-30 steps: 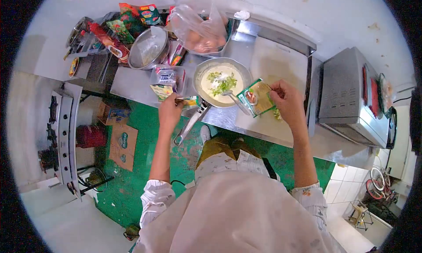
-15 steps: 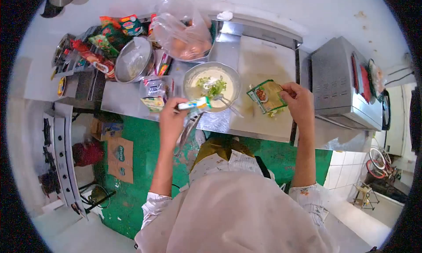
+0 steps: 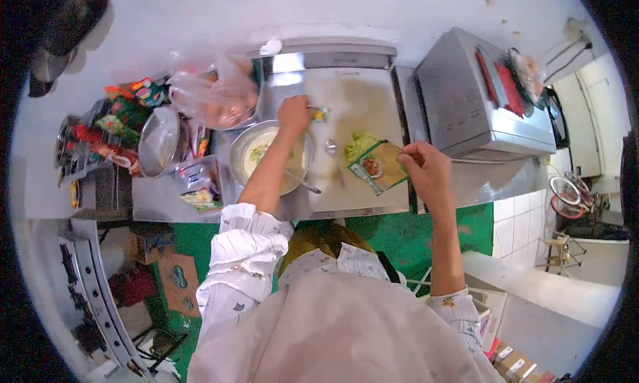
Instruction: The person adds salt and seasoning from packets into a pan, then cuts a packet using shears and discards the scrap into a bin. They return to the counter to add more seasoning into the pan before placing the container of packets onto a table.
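My left hand (image 3: 295, 115) reaches over the bowl to the cutting board, its fingers closed on the end of a small green-and-yellow sachet (image 3: 320, 114). My right hand (image 3: 429, 170) pinches the upper corner of a green seasoning packet (image 3: 379, 169) with a food picture on it. Shredded greens (image 3: 360, 143) lie on the white cutting board (image 3: 389, 103), partly behind that packet. Left of them a spoon (image 3: 331, 146) rests on the board. The metal bowl (image 3: 235, 158) contains pale batter with green bits, and a utensil handle (image 3: 305, 182) leans over its rim; my left forearm hides part of it.
At the left are a clear plastic bag with round orange-brown items (image 3: 229, 103), a steel bowl (image 3: 160, 143), several food packets (image 3: 200, 183) and a red bottle (image 3: 106, 146). A grey oven-like appliance (image 3: 459, 96) stands on the right. Below lies a green floor (image 3: 413, 240).
My left hand has moved from the bowl's near side across to the cutting board, carrying the sachet. My right hand still holds the green packet over the board. The view has shifted right.
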`<state>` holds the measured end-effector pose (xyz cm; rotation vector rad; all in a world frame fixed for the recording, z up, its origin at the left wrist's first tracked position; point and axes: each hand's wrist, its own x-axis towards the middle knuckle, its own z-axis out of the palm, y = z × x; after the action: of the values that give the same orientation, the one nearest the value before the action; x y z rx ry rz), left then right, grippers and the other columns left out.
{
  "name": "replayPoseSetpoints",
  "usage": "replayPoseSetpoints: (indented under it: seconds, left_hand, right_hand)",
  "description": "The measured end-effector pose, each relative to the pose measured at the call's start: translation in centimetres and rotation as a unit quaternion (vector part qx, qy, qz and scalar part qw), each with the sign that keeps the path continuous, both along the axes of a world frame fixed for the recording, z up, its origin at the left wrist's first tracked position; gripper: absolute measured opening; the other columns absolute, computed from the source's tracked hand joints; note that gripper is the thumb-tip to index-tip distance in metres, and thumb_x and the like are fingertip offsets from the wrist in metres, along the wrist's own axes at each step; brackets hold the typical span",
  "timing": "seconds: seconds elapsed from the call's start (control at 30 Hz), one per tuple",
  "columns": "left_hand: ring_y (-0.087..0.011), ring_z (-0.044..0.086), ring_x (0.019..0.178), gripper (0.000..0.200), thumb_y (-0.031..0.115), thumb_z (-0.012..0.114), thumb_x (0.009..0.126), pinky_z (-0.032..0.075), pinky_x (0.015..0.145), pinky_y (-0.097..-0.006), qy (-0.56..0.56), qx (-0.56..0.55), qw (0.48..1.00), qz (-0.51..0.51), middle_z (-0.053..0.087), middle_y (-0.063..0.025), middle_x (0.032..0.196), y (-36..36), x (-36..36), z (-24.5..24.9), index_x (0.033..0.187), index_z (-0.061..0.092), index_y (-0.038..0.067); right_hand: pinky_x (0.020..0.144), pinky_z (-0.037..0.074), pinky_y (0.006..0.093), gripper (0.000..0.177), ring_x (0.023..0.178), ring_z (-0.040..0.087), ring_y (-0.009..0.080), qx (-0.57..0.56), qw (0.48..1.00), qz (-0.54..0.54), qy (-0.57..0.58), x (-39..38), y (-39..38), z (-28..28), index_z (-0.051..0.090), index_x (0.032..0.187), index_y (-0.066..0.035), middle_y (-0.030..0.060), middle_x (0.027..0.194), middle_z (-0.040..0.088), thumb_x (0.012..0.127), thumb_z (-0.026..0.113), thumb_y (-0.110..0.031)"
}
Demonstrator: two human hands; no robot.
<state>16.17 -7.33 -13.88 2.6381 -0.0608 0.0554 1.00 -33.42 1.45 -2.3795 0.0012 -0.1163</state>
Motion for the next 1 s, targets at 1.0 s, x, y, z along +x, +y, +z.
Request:
replayPoseSetpoints:
  seconds: [1.0]
  left_hand:
    - [-0.0201, 0.060, 0.077, 0.027, 0.035, 0.059, 0.084, 0.050, 0.070, -0.0311, 0.113, -0.884, 0.407, 0.202, 0.061, -0.0069, 0.083, -4.7, -15.5, 10.9, 0.084, 0.056, 0.009]
  right_hand:
    - [0.056, 0.044, 0.0306, 0.010, 0.060, 0.055, 0.0227, 0.054, 0.972, 0.210, -0.096, -0.7, 7.9, 4.0, 0.059, 0.084, 0.000, 0.0117, 0.072, 0.058, 0.077, 0.064, -0.006]
